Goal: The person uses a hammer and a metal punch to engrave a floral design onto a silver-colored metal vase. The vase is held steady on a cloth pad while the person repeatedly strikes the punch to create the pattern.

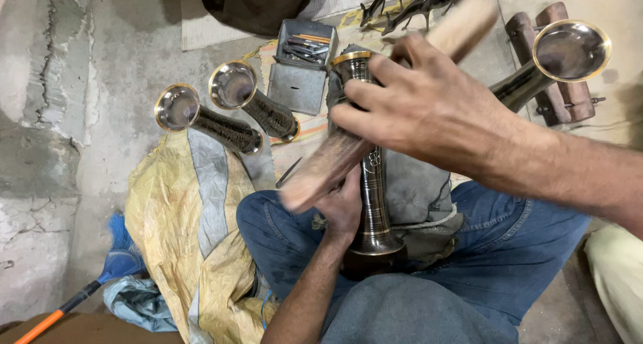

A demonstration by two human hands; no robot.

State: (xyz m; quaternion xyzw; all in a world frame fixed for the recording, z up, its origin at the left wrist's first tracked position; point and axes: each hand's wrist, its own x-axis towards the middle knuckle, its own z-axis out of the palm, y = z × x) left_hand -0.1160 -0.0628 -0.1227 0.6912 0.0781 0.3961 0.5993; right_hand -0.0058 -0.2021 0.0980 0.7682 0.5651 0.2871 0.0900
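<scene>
Left hand (pixel 343 207) steadies dark metal vase (pixel 372 183) upright on lap; right hand (pixel 418 106) grips blurred brush (pixel 335 160) across it. Finished vases (pixel 207 119) lie w/ tool tin (pixel 301 66) nearby.

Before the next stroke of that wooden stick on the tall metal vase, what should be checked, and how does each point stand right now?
1. Left hand steadying the vase: ok.
2. Right hand with a grip on the wooden stick: ok.
3. Vase base seated in the lap: cannot tell, partly hidden.
4. Two finished vases lying apart from the stick: ok.
5. Open tool tin away from the hands: ok.
</scene>
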